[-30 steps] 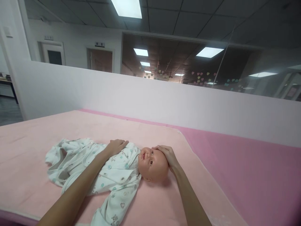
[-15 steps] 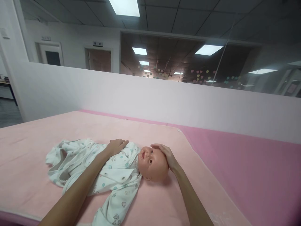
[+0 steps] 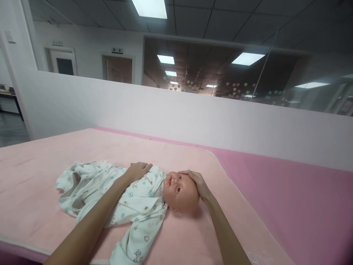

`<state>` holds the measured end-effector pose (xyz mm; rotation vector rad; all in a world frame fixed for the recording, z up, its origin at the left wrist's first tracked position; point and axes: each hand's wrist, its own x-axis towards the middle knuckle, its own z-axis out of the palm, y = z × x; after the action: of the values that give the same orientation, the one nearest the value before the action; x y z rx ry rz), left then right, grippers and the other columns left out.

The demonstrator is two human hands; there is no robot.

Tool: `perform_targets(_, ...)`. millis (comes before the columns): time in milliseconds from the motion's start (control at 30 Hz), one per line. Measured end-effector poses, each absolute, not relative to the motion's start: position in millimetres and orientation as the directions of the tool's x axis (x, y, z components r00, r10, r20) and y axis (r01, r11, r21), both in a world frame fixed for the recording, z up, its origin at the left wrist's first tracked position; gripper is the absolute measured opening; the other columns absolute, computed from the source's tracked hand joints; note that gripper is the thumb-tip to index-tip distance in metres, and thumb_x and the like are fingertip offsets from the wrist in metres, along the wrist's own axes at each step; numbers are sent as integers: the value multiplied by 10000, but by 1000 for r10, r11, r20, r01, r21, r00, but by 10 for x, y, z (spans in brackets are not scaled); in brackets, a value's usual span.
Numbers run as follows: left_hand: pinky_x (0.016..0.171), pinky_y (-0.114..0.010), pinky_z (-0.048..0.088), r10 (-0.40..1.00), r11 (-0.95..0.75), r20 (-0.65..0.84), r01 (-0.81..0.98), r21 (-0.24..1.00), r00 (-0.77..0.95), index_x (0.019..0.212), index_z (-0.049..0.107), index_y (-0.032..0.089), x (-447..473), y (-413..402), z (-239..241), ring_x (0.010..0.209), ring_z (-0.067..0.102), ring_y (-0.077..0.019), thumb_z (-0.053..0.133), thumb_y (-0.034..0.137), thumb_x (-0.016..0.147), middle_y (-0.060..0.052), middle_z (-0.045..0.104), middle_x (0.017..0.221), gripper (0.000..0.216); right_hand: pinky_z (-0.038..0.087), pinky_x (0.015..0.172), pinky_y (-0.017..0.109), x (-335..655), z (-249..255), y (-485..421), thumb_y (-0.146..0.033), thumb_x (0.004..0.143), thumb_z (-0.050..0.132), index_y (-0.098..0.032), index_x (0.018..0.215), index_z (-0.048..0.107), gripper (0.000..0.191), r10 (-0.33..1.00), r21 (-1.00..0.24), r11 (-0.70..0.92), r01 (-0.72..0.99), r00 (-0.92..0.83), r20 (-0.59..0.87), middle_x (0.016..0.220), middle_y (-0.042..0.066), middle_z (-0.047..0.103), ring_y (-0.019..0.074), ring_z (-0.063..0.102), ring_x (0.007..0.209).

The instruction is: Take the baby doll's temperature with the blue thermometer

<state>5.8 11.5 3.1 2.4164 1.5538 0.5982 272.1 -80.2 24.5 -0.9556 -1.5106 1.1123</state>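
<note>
A baby doll (image 3: 180,193) lies on its back, head to the right, dressed in a white romper (image 3: 129,202) printed with small animals and dots. My left hand (image 3: 138,171) rests flat on the doll's chest, on the far side of the body, fingers stretched out. Against the top and far side of the doll's head lies my right hand (image 3: 197,182), its fingers extended and curved along the head. The romper's near sleeve points toward me, and its leg part lies rumpled to the left.
Beneath the doll is a peach-pink pad (image 3: 91,141) over a darker pink mat (image 3: 275,176). A white low wall (image 3: 176,114) with a glass panel (image 3: 220,70) above it stands behind. At far left is a table (image 3: 9,96).
Both hands keep their places on the doll. The whole view has shifted very slightly, so the scene sits a little further right.
</note>
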Motion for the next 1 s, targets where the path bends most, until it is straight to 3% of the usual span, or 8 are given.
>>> perform_targets(400,779,-372,366,912,-409,214,824,392,350,616,543,198,56,120,25,827,603,-274,199,538,842,-94,686,813,534,410,904,376,2741,219,-774,-502,712,603,-179,851,711,368,948,-963,264,52,-199,249,1042,78,660,267,562,1020)
perform_targets(500,789,-381,363,912,-410,212,822,395,352,619,547,196,52,126,21,818,602,-269,201,532,846,-97,684,807,533,356,973,378,2751,189,-757,-493,726,602,-209,968,680,381,949,-961,273,45,-175,261,1150,68,612,257,507,1119)
perform_targets(633,772,-376,368,911,-410,215,826,388,351,615,546,194,57,119,29,791,600,-262,209,514,850,-97,680,797,521,235,1060,376,2775,146,-733,-475,756,591,-294,1223,515,506,949,-953,296,70,-138,285,1379,21,405,212,308,1295)
perform_targets(767,765,-366,373,908,-418,218,821,388,359,640,561,193,63,116,40,817,600,-267,227,499,848,-100,682,818,498,174,1085,382,2788,114,-719,-485,778,563,-329,1332,360,611,950,-952,295,84,-133,282,1461,-10,241,188,184,1348)
perform_targets(900,775,-373,370,909,-415,211,827,379,359,655,566,194,61,118,36,831,599,-270,216,501,851,-102,683,829,506,177,1085,373,2784,92,-710,-486,787,553,-345,1369,271,663,952,-953,294,67,-114,285,1479,-18,184,172,161,1354)
perform_targets(1000,771,-383,368,913,-406,214,833,376,349,648,560,194,58,111,32,825,597,-273,203,515,851,-109,681,837,520,213,1071,370,2776,109,-713,-493,768,573,-334,1338,347,633,950,-952,304,43,-94,299,1458,-5,252,188,225,1335)
